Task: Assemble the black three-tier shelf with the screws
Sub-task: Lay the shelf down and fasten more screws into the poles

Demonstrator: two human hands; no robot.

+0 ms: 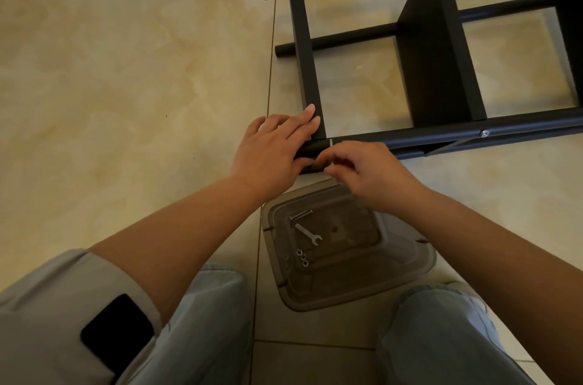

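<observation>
Black three-tier metal shelf frame lies on its side on beige tiled floor. Left hand w/ straight fingers presses frame's near tube end. Right hand pinches slim silver screw at that tube. Clear plastic tray w/ small silver spanner sits btwn knees.
</observation>
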